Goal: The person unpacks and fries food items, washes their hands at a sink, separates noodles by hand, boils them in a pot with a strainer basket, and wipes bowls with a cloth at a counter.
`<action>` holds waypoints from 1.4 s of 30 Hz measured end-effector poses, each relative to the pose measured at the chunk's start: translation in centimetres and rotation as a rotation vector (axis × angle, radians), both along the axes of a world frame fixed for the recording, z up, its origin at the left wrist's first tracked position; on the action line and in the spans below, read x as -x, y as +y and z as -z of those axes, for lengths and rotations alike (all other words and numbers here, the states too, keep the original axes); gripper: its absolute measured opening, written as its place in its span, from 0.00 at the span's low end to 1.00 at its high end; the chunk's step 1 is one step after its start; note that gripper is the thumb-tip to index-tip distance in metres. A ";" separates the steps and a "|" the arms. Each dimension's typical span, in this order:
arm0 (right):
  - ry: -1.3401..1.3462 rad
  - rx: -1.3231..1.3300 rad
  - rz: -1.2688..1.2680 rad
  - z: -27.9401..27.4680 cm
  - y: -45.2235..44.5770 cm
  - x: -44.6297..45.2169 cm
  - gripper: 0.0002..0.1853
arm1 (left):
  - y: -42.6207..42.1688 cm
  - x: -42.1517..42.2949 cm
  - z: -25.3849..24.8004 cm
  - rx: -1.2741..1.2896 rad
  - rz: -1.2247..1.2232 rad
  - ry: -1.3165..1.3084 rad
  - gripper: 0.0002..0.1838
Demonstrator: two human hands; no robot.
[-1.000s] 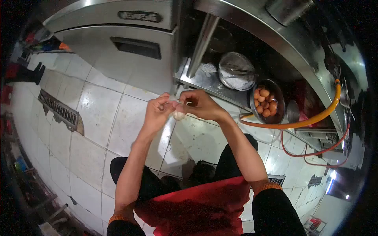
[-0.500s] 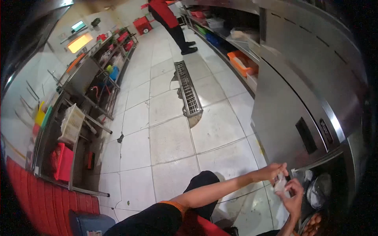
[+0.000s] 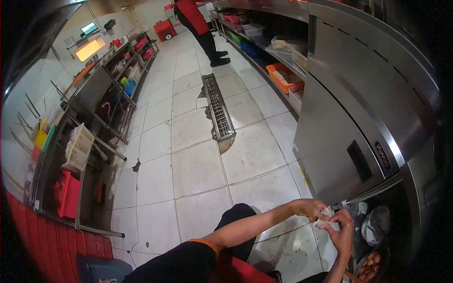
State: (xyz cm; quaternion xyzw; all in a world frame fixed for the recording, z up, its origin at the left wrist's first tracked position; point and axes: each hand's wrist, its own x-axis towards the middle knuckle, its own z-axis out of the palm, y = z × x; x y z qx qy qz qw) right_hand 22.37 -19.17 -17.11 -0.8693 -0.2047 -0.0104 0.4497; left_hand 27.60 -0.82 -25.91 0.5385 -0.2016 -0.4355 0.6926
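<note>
My left hand (image 3: pixel 311 209) reaches across from the left and pinches a small crumpled white plastic bag (image 3: pixel 323 219). On its other side my right hand (image 3: pixel 341 230) grips the same bag, fingers bent close to those of my left hand. What the bag contains cannot be made out. Just right of my hands, in the low open shelf of the steel unit, sits a bundle wrapped in clear plastic (image 3: pixel 376 225). Below it is a bowl of brown eggs (image 3: pixel 369 267), partly cut off by shadow and my right forearm.
A steel cabinet (image 3: pixel 337 146) stands close on my right. Ahead, a drain grate (image 3: pixel 218 106) runs along the tiled floor, with a person in red and black (image 3: pixel 200 33) beyond it. Steel racks with a red bin (image 3: pixel 70 194) line the left; a grey bin (image 3: pixel 101 269) is nearer.
My hands have drawn closer together around the bag, which looks more bunched up. The view has shifted slightly, and the bowl of eggs shows more fully.
</note>
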 end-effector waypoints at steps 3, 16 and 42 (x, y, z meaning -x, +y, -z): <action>-0.053 0.039 0.057 -1.2 0.2 0.1 0.19 | 0.1 -0.4 -0.4 0.007 -0.043 0.043 0.16; -0.221 0.001 0.167 1.7 -1.8 -0.4 0.08 | -1.6 0.6 -2.2 0.164 -0.366 0.212 0.10; 0.100 -0.901 0.342 5.1 -1.5 -1.0 0.12 | -4.3 0.4 -3.2 0.016 -0.591 0.181 0.21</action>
